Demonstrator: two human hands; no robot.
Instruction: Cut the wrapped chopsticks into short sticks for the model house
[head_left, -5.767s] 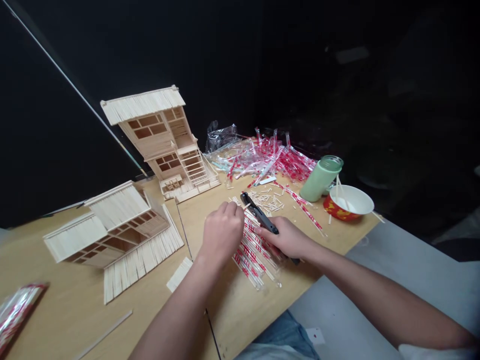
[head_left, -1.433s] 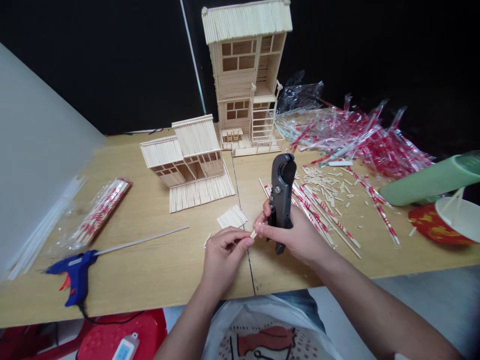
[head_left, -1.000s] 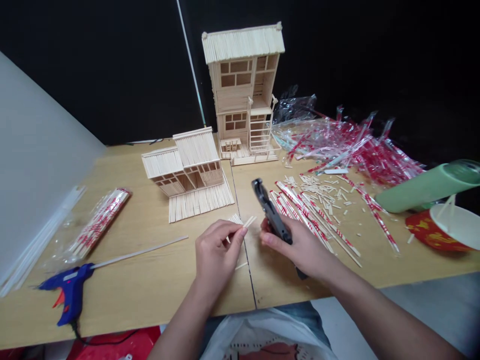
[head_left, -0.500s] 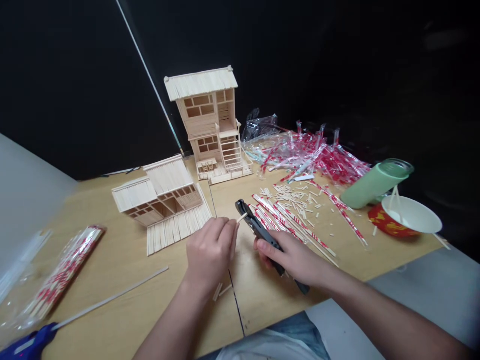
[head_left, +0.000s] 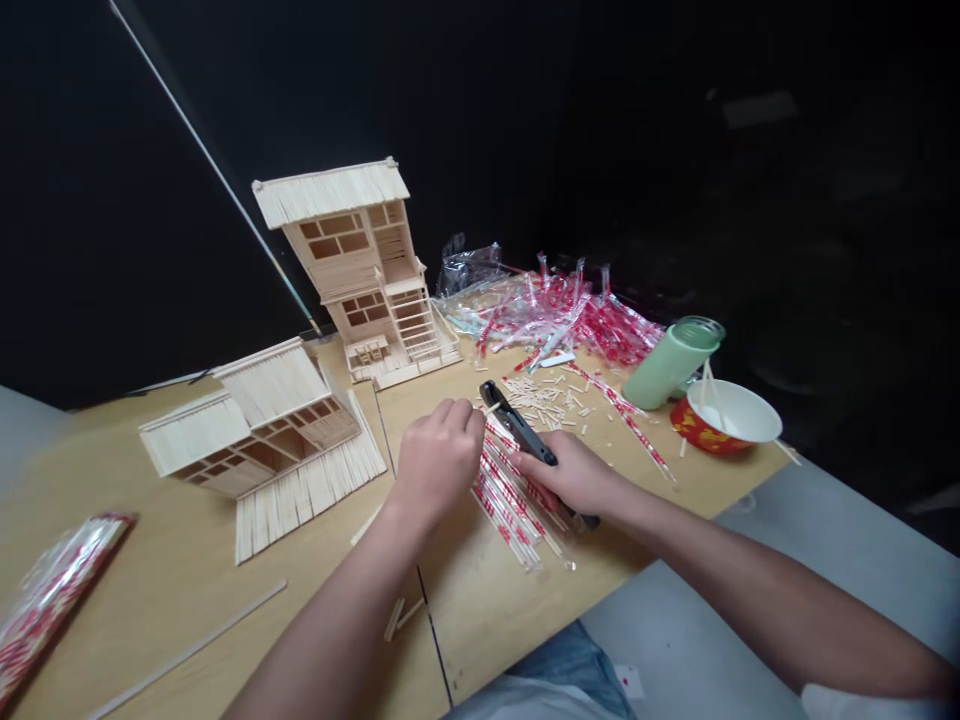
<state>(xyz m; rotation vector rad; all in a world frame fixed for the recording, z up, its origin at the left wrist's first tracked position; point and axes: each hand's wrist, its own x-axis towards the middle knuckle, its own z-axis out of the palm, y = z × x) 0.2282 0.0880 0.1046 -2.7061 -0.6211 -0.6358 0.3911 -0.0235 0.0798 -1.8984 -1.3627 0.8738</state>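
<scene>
My left hand [head_left: 442, 450] is closed, pinching a short wooden stick [head_left: 492, 408] whose end lies at the jaws of a black hand-held cutter [head_left: 529, 432]. Most of the stick is hidden by my fingers. My right hand [head_left: 581, 475] wraps round the cutter's handles. Beneath both hands lie several paper-wrapped chopsticks [head_left: 514, 505] in red and white sleeves. Small cut stick pieces [head_left: 551, 400] are scattered just beyond the cutter. A few more offcuts [head_left: 401, 615] rest near my left forearm.
A two-storey stick house [head_left: 352, 250] stands at the back, and a low stick house [head_left: 262, 430] at the left. Torn wrappers [head_left: 577, 310] are heaped behind. A green bottle [head_left: 667, 365] and a red bowl [head_left: 724, 420] stand right. A chopstick pack [head_left: 56, 600] lies left.
The view has turned to the right, so the houses appear farther left. Both hands have moved right over the table with the stick and cutter, now above the wrapped chopsticks.
</scene>
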